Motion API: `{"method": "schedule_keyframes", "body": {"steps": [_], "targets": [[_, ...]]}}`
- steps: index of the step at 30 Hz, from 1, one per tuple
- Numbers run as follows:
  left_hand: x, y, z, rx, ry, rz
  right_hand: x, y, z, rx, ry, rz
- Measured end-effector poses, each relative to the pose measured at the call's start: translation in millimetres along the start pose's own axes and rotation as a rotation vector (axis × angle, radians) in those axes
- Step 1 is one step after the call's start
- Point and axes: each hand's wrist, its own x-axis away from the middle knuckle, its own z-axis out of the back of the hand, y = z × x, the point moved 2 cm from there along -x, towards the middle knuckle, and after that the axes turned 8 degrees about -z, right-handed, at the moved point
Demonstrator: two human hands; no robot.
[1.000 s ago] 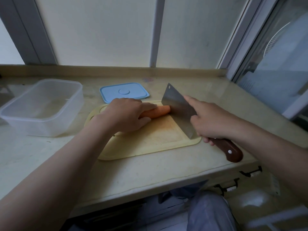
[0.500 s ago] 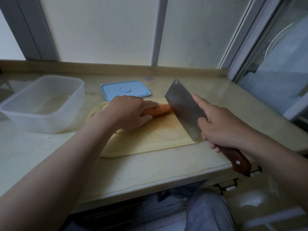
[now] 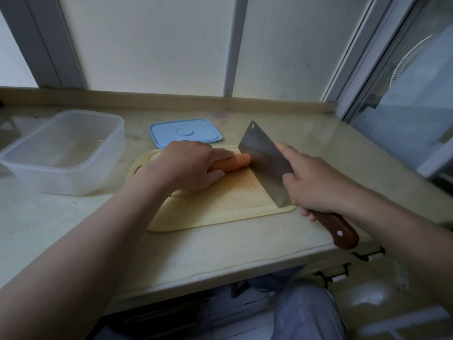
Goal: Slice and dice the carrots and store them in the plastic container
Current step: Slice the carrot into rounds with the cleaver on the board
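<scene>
Fingers curled: left hand pinning carrot lying left-right, tip probably behind cleaver gripped by right hand; plastic container upper left.

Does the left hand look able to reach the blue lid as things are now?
Probably yes. The blue lid lies flat just behind the cutting board, right beyond the left hand, with nothing between them. The hand must first let go of the carrot.

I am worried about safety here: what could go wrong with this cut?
The left hand holds the orange carrot with fingers close to the wide steel cleaver gripped by the right hand; a slip may cut them.
The round carrot may roll on the pale yellow cutting board under the blade.
</scene>
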Motion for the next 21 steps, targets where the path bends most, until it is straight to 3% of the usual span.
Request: {"method": "schedule_keyframes", "body": {"steps": [5, 21], "targets": [[-1, 0, -2, 0.002, 0.009, 0.008, 12, 6, -2, -0.029, 0.085, 0.065], [0, 3, -1, 0.005, 0.036, -0.009, 6, -2, 10, 0.044, -0.062, 0.01]]}}
